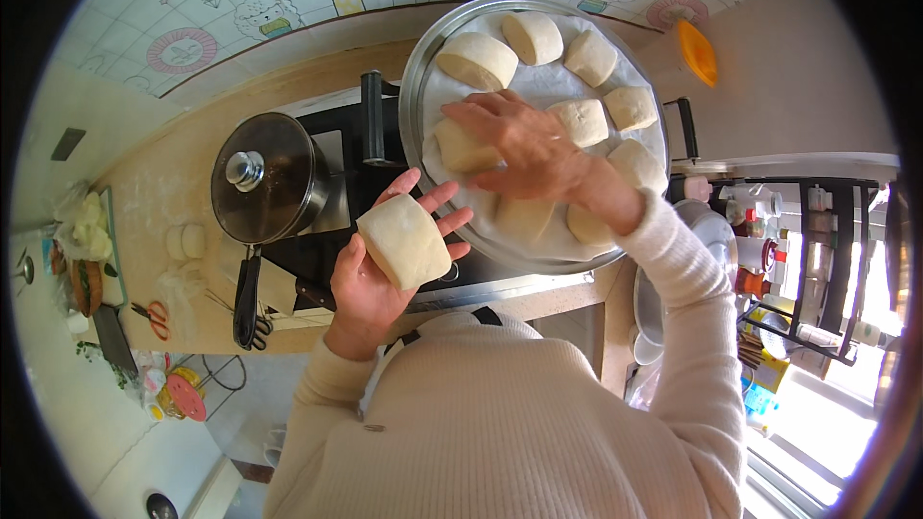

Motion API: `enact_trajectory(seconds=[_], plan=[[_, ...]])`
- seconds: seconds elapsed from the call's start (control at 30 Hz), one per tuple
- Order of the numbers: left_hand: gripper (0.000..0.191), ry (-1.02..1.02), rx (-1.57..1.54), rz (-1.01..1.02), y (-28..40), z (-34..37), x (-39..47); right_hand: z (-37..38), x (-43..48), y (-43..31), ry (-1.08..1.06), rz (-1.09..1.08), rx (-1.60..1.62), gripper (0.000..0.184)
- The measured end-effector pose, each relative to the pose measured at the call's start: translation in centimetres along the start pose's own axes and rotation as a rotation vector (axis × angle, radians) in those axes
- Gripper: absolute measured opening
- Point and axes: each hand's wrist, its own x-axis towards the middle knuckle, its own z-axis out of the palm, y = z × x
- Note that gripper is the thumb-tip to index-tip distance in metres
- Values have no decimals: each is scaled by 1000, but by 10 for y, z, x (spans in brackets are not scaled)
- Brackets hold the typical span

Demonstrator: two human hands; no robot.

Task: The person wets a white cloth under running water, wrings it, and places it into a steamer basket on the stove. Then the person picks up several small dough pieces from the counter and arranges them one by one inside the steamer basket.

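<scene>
A pale block of dough (pixel 405 242), shaped like a steamed bun, rests on the upturned palm of my left hand (pixel 375 281), its fingers spread behind it. My right hand (pixel 523 140) reaches over a large round metal steamer (pixel 412 122) lined with white cloth or paper (pixel 537 83). Its fingers are at a dough bun (pixel 465 146) on the steamer's left side; whether they grip it or only touch it I cannot tell. Several more buns, such as one at the back (pixel 532 37), lie spaced around the liner. My right hand and forearm partly cover the nearer ones.
Left of the steamer stands a lidded pan (pixel 265 176), its black handle (pixel 247 295) towards me. Two dough pieces (pixel 185 241) and orange-handled scissors (pixel 155 318) lie on the floury counter (pixel 144 194). A black knife handle (pixel 315 294) is near my left wrist. A rack with jars (pixel 800 259) stands right.
</scene>
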Motion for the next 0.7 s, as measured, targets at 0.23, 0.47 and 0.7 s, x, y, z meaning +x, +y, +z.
enact_trajectory(seconds=[0.23,0.47,0.7], plan=[[103,-12,-12,2,-2,1,-3,6,14,20,-73,224,357,68],[103,-18,-18,4,-1,-3,-8,5,10,6,-18,119,34,67],[108,-45,-10,34,1,-11,-11,-56,-84,-1,263,142,36,59]])
